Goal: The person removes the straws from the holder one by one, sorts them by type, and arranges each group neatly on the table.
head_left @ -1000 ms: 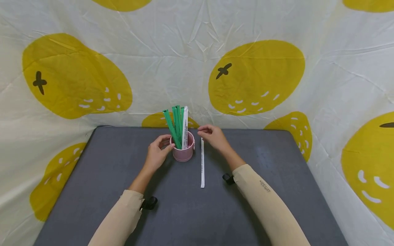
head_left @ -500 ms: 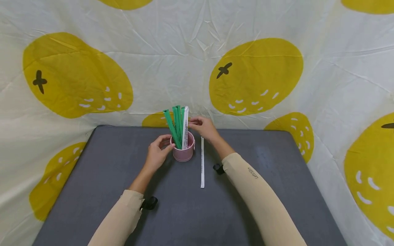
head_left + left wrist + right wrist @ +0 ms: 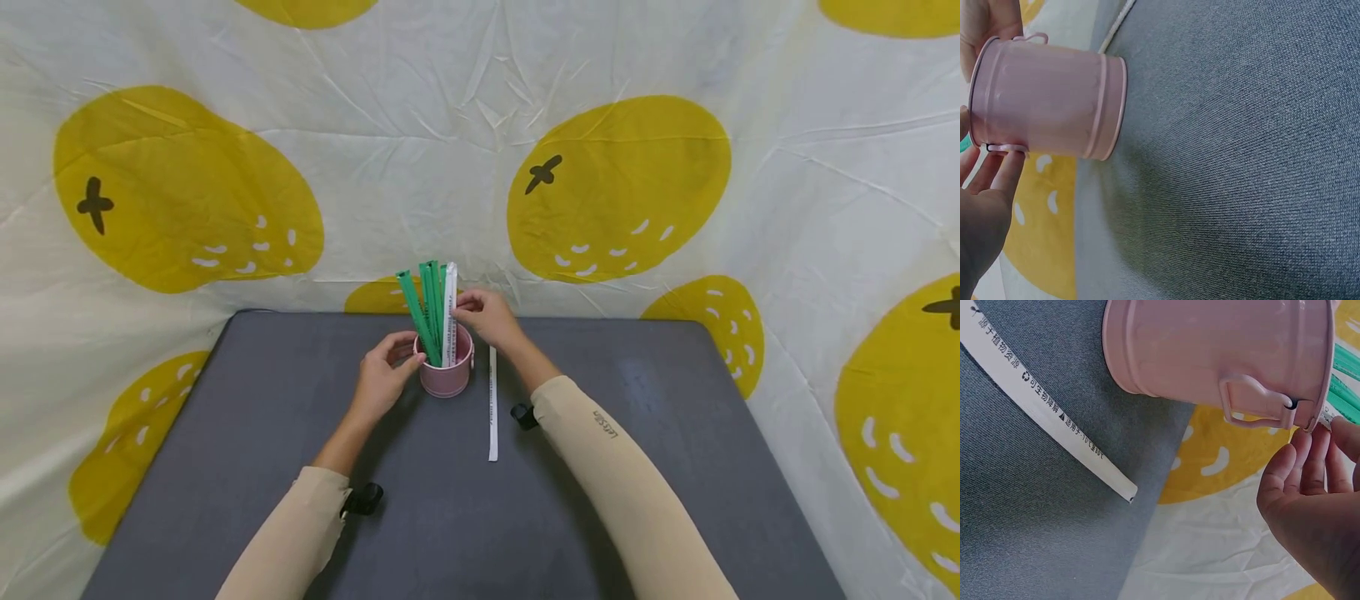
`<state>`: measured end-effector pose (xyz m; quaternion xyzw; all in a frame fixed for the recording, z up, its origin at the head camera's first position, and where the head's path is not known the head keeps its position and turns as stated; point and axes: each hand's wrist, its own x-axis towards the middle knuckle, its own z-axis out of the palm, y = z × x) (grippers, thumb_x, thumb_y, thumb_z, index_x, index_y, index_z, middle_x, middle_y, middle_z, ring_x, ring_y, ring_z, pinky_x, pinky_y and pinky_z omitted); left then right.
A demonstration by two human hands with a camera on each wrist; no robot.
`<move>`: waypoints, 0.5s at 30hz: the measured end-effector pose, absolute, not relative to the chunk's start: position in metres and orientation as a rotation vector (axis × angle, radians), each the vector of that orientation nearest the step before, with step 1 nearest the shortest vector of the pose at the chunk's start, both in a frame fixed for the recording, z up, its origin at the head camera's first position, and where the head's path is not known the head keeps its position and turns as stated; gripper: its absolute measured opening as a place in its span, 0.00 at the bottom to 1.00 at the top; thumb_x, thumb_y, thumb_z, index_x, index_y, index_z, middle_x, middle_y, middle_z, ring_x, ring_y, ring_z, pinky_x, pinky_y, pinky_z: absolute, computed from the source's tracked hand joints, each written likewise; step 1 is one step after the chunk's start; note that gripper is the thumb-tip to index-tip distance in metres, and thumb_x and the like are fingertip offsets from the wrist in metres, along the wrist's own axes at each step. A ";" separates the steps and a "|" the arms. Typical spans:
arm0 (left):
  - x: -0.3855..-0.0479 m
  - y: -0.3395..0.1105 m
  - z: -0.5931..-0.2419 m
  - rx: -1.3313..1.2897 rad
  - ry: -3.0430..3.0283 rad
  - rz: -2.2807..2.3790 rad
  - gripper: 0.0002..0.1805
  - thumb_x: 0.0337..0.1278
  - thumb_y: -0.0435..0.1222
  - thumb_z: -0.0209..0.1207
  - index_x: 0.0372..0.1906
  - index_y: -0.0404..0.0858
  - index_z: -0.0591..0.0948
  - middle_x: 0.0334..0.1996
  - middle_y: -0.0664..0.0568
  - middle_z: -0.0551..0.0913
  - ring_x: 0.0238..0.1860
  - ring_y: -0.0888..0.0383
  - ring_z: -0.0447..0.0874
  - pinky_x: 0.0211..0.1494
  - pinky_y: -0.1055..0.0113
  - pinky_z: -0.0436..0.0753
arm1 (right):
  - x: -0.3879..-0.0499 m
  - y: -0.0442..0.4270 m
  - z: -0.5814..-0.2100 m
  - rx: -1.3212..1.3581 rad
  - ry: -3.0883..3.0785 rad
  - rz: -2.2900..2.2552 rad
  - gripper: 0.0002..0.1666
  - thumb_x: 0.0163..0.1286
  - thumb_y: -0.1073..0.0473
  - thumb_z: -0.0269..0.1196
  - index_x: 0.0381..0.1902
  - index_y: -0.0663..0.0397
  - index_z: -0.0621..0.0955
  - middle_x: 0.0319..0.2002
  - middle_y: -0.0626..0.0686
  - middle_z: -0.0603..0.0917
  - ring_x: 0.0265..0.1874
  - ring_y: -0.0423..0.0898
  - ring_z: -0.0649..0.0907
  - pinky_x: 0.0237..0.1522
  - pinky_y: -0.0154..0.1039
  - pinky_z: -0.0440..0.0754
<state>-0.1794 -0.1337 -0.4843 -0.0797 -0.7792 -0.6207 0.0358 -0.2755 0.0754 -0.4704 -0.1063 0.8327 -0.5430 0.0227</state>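
Note:
A small pink metal bucket (image 3: 444,380) with side handles stands upright on the table, holding several green stick packets (image 3: 420,308) and a white paper-wrapped straw (image 3: 448,325). My left hand (image 3: 381,373) grips the bucket's left side, thumb at the front rim; in the left wrist view its fingers touch a handle. At the rim's right, my right hand (image 3: 491,321) pinches the upright white straw between thumb and fingers; the bucket partly hides this contact in the right wrist view. Another white wrapped straw (image 3: 1054,419), printed in black, lies flat to the bucket's right.
The dark grey table (image 3: 637,467) reaches back to a whitish cloth (image 3: 420,100) printed with yellow fruit. A black wrist camera (image 3: 365,497) sits on the left sleeve and a second one (image 3: 524,416) on the right.
My right hand has moved left, from above the lying straw to the white straw in the bucket, and its fingers now pinch it. My left hand has stayed on the bucket.

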 end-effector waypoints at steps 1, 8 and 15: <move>-0.179 -0.133 -0.484 -0.243 -2.392 -1.905 0.24 0.66 0.27 0.65 0.65 0.24 0.76 0.62 0.28 0.79 0.63 0.33 0.81 0.67 0.40 0.78 | -0.276 0.075 -0.471 -0.332 2.582 -1.682 0.14 0.71 0.62 0.68 0.49 0.66 0.84 0.45 0.63 0.89 0.44 0.53 0.86 0.46 0.37 0.84; -0.188 -0.133 -0.494 -0.196 -2.387 -1.928 0.24 0.65 0.28 0.66 0.64 0.25 0.77 0.61 0.30 0.80 0.63 0.34 0.81 0.68 0.41 0.78 | -0.280 0.077 -0.468 -0.313 2.597 -1.701 0.12 0.71 0.63 0.68 0.49 0.65 0.84 0.45 0.62 0.88 0.43 0.52 0.86 0.44 0.35 0.82; -0.201 -0.135 -0.512 -0.196 -2.376 -1.898 0.25 0.64 0.31 0.68 0.64 0.29 0.78 0.61 0.33 0.81 0.62 0.37 0.83 0.67 0.42 0.79 | -0.286 0.085 -0.458 -0.292 2.518 -1.832 0.10 0.70 0.64 0.68 0.47 0.63 0.85 0.41 0.58 0.88 0.38 0.46 0.85 0.41 0.36 0.85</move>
